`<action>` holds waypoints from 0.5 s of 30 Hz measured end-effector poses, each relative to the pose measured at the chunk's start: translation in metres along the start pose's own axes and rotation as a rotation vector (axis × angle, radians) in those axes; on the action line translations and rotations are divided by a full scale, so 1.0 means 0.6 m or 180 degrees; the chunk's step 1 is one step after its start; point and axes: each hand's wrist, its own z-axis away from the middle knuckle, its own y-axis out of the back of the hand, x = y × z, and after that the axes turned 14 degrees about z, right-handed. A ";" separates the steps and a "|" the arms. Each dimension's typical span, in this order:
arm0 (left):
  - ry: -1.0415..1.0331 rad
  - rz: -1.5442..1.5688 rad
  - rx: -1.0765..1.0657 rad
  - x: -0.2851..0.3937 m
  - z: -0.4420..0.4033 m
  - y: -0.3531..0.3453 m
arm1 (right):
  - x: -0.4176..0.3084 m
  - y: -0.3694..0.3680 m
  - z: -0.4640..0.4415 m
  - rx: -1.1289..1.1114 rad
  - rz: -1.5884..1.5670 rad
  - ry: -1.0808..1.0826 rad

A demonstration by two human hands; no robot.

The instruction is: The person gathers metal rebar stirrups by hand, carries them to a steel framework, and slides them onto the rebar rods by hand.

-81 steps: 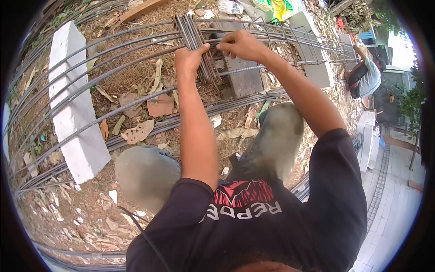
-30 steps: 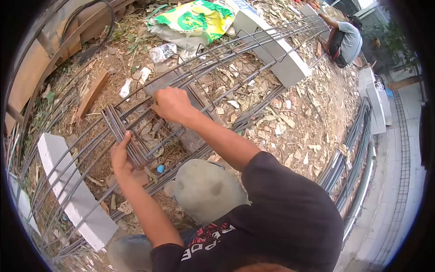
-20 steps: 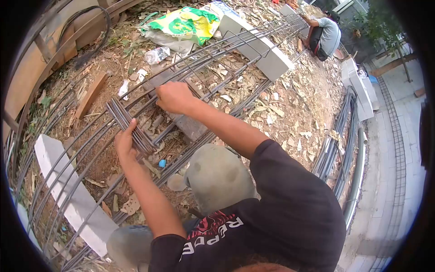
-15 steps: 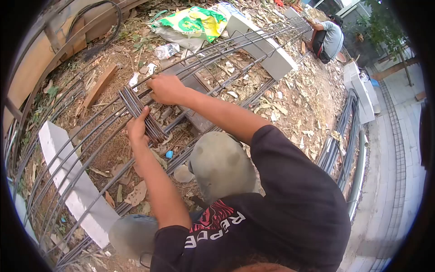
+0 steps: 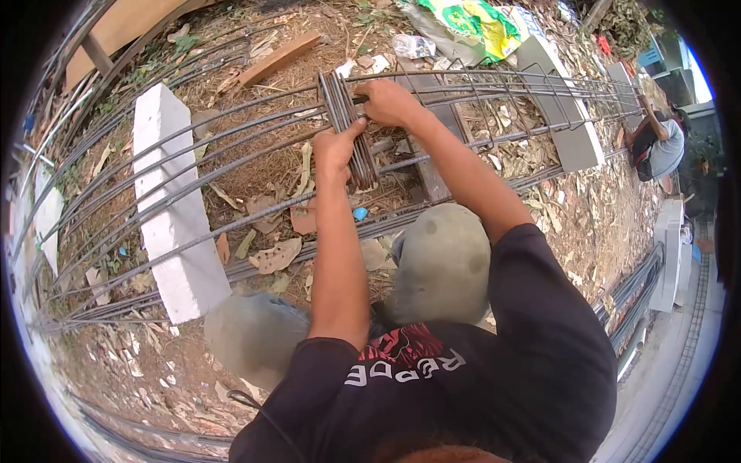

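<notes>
My left hand (image 5: pixel 337 151) is closed around the near side of a bundle of rusty rectangular stirrups (image 5: pixel 336 100), its thumb lying on top. The stirrups stand packed together around several long steel bars (image 5: pixel 255 153). Just right of the bundle, my right hand (image 5: pixel 387 103) has its fingers curled at the upper bars; what they pinch, if anything, is hidden. Spaced stirrups (image 5: pixel 549 96) sit farther right along the bars.
A white block (image 5: pixel 171 208) lies under the bars at the left, another block (image 5: pixel 562 116) at the right. A wooden piece (image 5: pixel 279 59) and a green-yellow sack (image 5: pixel 482 29) lie beyond. A co-worker (image 5: pixel 664 147) crouches at the far right.
The view has turned, so the bars run more level across it. My right hand is now beside the stirrup bundle, closer to my left hand, which still holds it.
</notes>
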 end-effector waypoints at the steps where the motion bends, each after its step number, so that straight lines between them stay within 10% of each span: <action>1: -0.0042 0.0056 -0.0003 0.004 0.009 -0.003 | -0.002 0.003 0.001 0.0006 -0.0075 0.0012; 15: 0.0016 0.1012 -0.0218 0.015 0.020 0.005 | -0.002 -0.009 -0.012 0.0147 -0.0930 0.0128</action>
